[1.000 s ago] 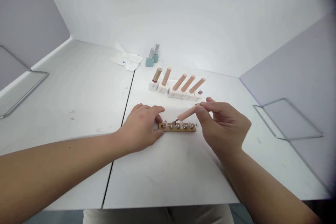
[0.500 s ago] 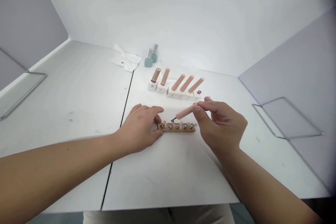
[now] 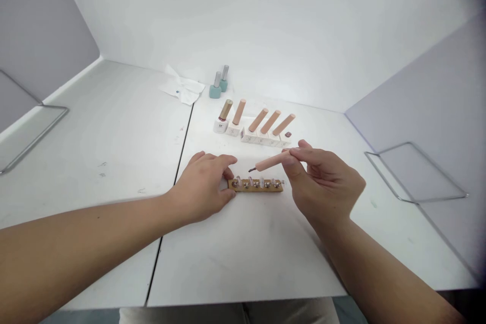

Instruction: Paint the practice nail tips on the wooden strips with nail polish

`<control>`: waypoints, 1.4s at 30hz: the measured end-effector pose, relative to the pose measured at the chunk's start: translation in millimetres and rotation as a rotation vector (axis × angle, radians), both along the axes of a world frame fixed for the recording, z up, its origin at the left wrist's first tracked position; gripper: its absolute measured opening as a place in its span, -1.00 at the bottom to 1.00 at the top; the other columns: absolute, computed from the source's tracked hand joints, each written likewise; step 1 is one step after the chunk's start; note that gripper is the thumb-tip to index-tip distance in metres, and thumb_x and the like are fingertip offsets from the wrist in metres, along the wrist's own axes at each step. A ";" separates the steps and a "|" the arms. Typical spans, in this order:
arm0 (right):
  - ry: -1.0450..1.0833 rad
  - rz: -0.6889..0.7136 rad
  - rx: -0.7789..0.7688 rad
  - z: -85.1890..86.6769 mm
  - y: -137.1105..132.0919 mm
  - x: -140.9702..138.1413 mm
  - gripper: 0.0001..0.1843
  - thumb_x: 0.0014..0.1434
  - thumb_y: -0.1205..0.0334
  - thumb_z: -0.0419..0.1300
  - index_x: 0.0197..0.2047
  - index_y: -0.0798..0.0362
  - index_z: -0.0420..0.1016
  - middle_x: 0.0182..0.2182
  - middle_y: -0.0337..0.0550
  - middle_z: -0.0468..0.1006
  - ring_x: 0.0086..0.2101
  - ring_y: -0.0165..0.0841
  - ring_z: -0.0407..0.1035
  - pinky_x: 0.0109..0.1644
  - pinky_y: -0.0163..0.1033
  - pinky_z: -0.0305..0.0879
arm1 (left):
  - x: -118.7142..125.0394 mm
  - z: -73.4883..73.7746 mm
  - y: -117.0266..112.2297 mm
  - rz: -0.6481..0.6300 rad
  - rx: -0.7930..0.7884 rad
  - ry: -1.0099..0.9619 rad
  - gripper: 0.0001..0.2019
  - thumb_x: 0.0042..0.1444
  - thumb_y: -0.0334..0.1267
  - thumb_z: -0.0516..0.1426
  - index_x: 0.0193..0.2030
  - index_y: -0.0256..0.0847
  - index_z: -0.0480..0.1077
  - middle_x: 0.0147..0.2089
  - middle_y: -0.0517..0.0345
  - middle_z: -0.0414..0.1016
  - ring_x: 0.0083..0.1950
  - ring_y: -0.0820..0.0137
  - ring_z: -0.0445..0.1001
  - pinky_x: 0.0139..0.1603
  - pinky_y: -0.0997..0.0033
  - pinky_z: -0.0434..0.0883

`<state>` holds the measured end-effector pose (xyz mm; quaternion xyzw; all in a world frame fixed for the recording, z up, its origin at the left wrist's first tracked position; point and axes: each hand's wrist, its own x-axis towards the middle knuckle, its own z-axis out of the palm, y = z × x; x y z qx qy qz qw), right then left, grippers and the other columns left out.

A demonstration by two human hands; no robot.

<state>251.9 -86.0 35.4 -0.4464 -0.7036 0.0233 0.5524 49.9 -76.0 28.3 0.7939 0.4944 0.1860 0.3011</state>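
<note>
My left hand [image 3: 207,185] pinches the left end of a wooden nail-tip stand [image 3: 261,189] lying on the table. Several clear and pinkish nail tips [image 3: 251,180] stick up from metal holders along it. Between the thumb and fingers of my right hand [image 3: 322,177] is a nail polish brush [image 3: 271,161] with a peach handle, held at a slant. Its dark bristle tip points left, just above the nail tips and apart from them. Behind the stand, an uncapped white polish bottle [image 3: 285,139] shows a dark reddish mouth.
A row of white bottles with peach caps [image 3: 271,122] and one with a gold cap [image 3: 225,110] stands behind the stand. Two teal bottles [image 3: 215,91] and a crumpled tissue [image 3: 186,90] lie farther back. Wire frames [image 3: 417,197] stand at both sides; a seam [image 3: 178,162] crosses the table.
The brush in my right hand has lifted off a nail tip and moved slightly up. My right hand has shifted a little right; my left hand keeps its hold on the stand.
</note>
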 end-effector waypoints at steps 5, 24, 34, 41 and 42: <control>-0.050 0.090 0.081 0.5 -0.2 3.6 -0.71 0.05 0.46 0.24 -0.19 -0.11 0.47 -0.46 -0.38 0.61 -0.38 -0.39 0.53 0.13 0.15 0.34 | 0.4 1.9 -0.5 -0.002 0.006 0.006 -0.52 0.00 -0.26 0.15 0.12 -0.17 0.26 -0.14 0.20 0.56 0.08 0.15 0.34 0.13 0.08 0.25; -0.134 0.124 0.209 2.1 -2.4 9.9 -0.60 -0.04 0.48 0.27 -0.17 -0.16 0.51 -0.47 -0.36 0.58 -0.41 -0.36 0.53 0.01 0.10 0.47 | 0.1 -0.3 -0.1 -0.008 0.001 -0.008 -0.52 0.01 -0.25 0.15 0.12 -0.17 0.26 -0.14 0.19 0.56 0.06 0.14 0.35 0.12 0.07 0.26; -0.083 0.155 0.155 3.0 -4.7 10.9 -0.62 -0.04 0.48 0.26 -0.19 -0.15 0.53 -0.52 -0.39 0.56 -0.47 -0.38 0.51 0.03 0.13 0.46 | -0.3 -2.9 -0.2 0.006 0.004 -0.013 -0.50 -0.01 -0.25 0.16 0.13 -0.16 0.26 -0.13 0.19 0.55 0.08 0.12 0.32 0.12 0.08 0.28; -0.027 0.096 0.167 0.0 -4.2 9.7 -0.59 -0.03 0.51 0.27 -0.15 -0.14 0.52 -0.46 -0.38 0.59 -0.38 -0.36 0.54 0.07 0.12 0.43 | -0.2 -4.2 -0.2 -0.002 0.013 -0.021 -0.50 0.00 -0.26 0.16 0.13 -0.19 0.26 -0.13 0.21 0.55 0.07 0.17 0.30 0.14 0.11 0.26; -0.037 0.090 0.158 -0.6 -3.9 9.4 -0.60 -0.02 0.50 0.26 -0.15 -0.15 0.52 -0.47 -0.39 0.59 -0.37 -0.35 0.54 0.08 0.13 0.42 | -0.2 -3.9 -0.4 0.001 0.009 -0.019 -0.50 0.00 -0.25 0.16 0.13 -0.18 0.26 -0.13 0.20 0.55 0.07 0.17 0.31 0.13 0.11 0.26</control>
